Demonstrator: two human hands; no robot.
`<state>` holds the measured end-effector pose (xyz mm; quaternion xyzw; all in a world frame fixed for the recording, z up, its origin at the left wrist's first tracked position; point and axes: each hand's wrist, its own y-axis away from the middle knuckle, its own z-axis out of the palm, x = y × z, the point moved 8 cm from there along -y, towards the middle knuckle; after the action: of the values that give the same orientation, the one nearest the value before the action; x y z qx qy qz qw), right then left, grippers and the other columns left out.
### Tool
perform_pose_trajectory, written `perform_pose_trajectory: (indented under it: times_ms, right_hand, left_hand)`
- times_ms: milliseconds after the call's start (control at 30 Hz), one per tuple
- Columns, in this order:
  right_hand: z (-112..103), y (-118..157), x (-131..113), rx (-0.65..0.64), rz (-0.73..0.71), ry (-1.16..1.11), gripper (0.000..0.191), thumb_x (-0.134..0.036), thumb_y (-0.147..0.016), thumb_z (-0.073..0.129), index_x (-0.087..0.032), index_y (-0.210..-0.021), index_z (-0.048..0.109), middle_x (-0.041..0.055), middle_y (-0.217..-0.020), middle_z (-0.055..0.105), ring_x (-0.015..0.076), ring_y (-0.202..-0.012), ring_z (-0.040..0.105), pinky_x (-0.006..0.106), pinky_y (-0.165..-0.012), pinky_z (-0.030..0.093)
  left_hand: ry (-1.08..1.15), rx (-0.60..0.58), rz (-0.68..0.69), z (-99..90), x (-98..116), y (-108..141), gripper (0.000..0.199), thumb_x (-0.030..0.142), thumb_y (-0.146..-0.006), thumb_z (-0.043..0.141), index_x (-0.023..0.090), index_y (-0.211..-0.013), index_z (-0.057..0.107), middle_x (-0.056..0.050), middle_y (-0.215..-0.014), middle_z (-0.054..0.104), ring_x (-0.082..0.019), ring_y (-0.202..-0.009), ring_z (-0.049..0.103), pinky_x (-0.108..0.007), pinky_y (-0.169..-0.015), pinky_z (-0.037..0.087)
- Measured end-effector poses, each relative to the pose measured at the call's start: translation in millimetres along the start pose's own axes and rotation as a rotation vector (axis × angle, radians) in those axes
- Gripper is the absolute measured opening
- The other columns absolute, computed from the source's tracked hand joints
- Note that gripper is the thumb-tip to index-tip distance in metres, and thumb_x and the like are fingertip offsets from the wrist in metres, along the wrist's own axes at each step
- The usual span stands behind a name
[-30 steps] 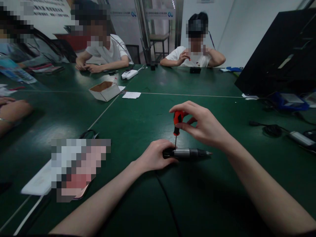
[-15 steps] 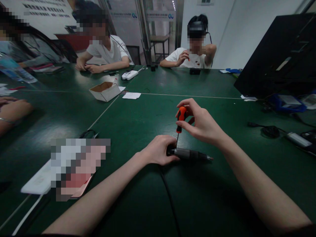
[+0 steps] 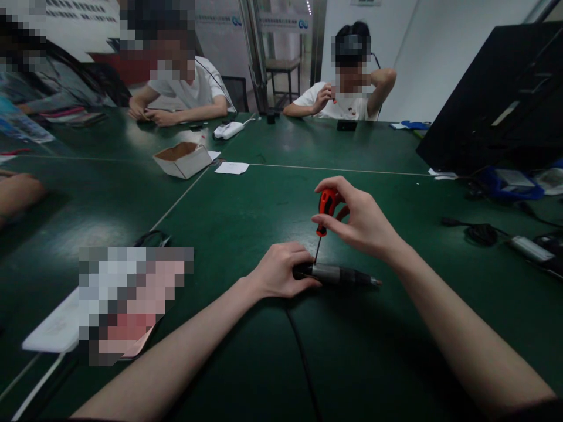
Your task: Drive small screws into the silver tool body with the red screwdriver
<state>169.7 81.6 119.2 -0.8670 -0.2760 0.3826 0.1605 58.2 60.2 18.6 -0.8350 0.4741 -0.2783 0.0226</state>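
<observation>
red-and-black screwdriver [image 3: 326, 203], black-and-grey cylindrical tool [image 3: 326, 273], green tabletop [image 3: 246, 205]

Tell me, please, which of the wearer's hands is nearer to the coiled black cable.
Right: the right hand, holding the screwdriver, is left of the coiled black cable in the picture; the left hand, gripping the cylindrical tool, is farther left.

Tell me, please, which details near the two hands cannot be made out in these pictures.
- Head view: the rear part of the tapered tool, covered by the left hand.
- Head view: what the tip of the screwdriver touches on the tool, too small to tell.
- Head view: the black cable farther down, cut off by the bottom edge.
</observation>
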Motion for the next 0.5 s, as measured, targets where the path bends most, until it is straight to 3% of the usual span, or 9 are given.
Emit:
perform_pose_trajectory:
  times_ms: [233,500]
  right_hand:
    - [2,1,10,0.027,0.073,-0.094,0.039,-0.024,-0.081,0.066,-0.019,-0.113,0.044,0.0027,-0.094,0.065,0.0159,-0.078,0.063,0.027,-0.064,0.048]
    - [2,0,4,0.013,0.01,-0.052,0.039,-0.017,-0.084,0.057,-0.022,-0.122,0.049,0.0056,-0.107,0.059,0.0164,-0.085,0.06,0.026,-0.061,0.049]
  left_hand:
    - [-0.082,0.022,0.062,1.9,6,2,0.032,0.045,-0.084,0.063,0.014,-0.087,0.066,-0.006,-0.077,0.065,-0.018,-0.069,0.061,-0.027,-0.061,0.045]
    - [-0.239,0.024,0.118,3.6,17,3,0.035,0.046,-0.091,0.055,0.013,-0.086,0.064,-0.006,-0.074,0.064,-0.018,-0.066,0.06,-0.028,-0.057,0.043]
